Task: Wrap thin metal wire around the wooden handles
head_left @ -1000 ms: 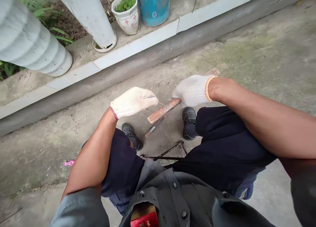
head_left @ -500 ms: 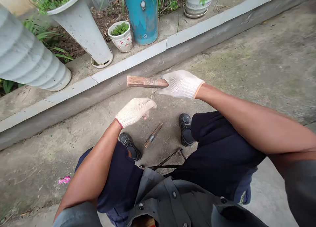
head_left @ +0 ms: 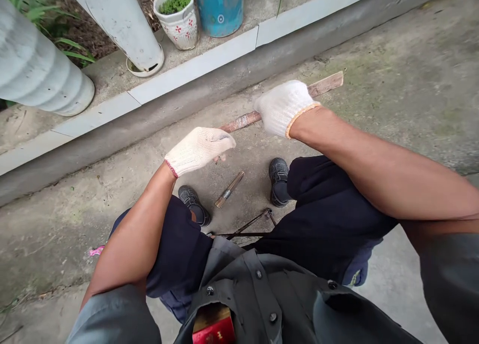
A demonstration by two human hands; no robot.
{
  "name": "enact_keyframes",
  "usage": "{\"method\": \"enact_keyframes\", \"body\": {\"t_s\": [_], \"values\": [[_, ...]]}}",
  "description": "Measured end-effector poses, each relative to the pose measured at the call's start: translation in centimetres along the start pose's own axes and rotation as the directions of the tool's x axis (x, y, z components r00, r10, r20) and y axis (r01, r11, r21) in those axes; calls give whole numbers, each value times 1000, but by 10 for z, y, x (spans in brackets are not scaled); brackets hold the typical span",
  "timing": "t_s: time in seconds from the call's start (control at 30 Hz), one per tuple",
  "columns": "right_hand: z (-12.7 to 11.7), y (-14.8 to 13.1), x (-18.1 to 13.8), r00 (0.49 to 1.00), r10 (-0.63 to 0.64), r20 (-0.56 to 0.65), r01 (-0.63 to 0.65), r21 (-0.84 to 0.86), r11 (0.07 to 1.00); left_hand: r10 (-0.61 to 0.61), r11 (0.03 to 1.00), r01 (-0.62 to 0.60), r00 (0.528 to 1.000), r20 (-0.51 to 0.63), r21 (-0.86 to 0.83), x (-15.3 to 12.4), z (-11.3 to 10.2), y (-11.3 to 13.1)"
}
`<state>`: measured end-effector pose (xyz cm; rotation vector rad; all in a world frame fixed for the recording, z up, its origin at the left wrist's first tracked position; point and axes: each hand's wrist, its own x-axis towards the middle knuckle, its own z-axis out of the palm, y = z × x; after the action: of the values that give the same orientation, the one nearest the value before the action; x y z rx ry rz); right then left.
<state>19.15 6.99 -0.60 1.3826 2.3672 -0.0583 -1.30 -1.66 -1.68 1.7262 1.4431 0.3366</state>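
Observation:
My right hand (head_left: pixel 284 107), in a white knit glove, is closed around a flat wooden stick (head_left: pixel 326 84) that slants up to the right. Thin pale wire (head_left: pixel 243 121) is wound in criss-cross turns about the stick, left of that hand. Close by the stick's lower left end is my left hand (head_left: pixel 202 148), also gloved, its fingers curled in a pinch; the stick's tip is hidden behind it. A strand led from the winding to these fingers a moment ago; now it cannot be made out. On the ground between my shoes lies a shorter wire-wrapped wooden stick (head_left: pixel 230 189).
A tiled ledge (head_left: pixel 202 67) crosses ahead, bearing a small white flowerpot (head_left: pixel 181 27), a blue bucket (head_left: pixel 220 9) and tall white planters (head_left: pixel 41 59). Thin metal bars (head_left: pixel 247 225) stand between my legs. A pink object (head_left: pixel 96 251) lies on the concrete at left.
The stick has turned, its free end swinging from left to upper right through my right hand's motion. My left hand now sits close to its left end. The view has tilted slightly downward.

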Motion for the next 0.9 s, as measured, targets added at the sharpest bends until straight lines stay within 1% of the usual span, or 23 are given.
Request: {"method": "enact_keyframes", "body": {"t_s": [0.07,0.13,0.17,0.2,0.23,0.27,0.3,0.33,0.37,0.43,0.47,0.53,0.6,0.7,0.77,0.83,0.9], "values": [[1,2,-4,995,-88,51,91,-53,994,27,1000,-27,1000,-10,6,-1,-2,0],[5,5,-7,963,-231,137,240,-59,969,60,998,-59,998,-18,37,0,-3,-2],[7,8,-8,932,-317,178,327,-26,945,74,996,-73,997,-18,53,1,-3,-4],[9,10,-9,888,-412,204,415,30,909,86,994,-85,996,-18,62,2,-3,-7],[9,12,-10,845,-492,209,482,98,871,99,993,-97,995,-21,62,3,-2,-9],[9,15,-10,819,-540,192,516,164,841,113,993,-112,993,-23,49,5,-1,-12],[7,17,-10,817,-556,154,521,217,825,130,991,-129,991,-28,22,6,-1,-15],[4,18,-9,839,-535,97,499,255,828,143,990,-144,989,-37,-12,6,0,-16],[1,20,-8,876,-482,32,455,279,845,149,987,-151,988,-42,-46,6,1,-17],[-5,22,-4,947,-308,-88,320,312,895,138,985,-141,990,-34,-104,5,1,-13],[-7,24,-2,965,-224,-137,258,324,910,124,984,-125,992,-19,-125,3,1,-10],[-7,26,3,977,-87,-197,149,329,933,95,983,-92,995,16,-157,1,1,-2],[-5,27,7,976,-3,-217,69,300,952,69,984,-62,997,39,-167,-1,2,4],[0,21,10,985,54,-165,-15,225,974,29,992,-24,999,38,-124,1,1,3],[1,13,7,994,48,-97,-33,152,988,12,997,-11,1000,14,-74,3,-1,-1],[1,3,1,1000,0,-30,1,58,998,7,1000,-7,1000,-10,-2,4,-3,-5],[2,-4,-5,996,-93,15,93,-17,996,21,997,-21,1000,1,74,3,-5,-6]]}}
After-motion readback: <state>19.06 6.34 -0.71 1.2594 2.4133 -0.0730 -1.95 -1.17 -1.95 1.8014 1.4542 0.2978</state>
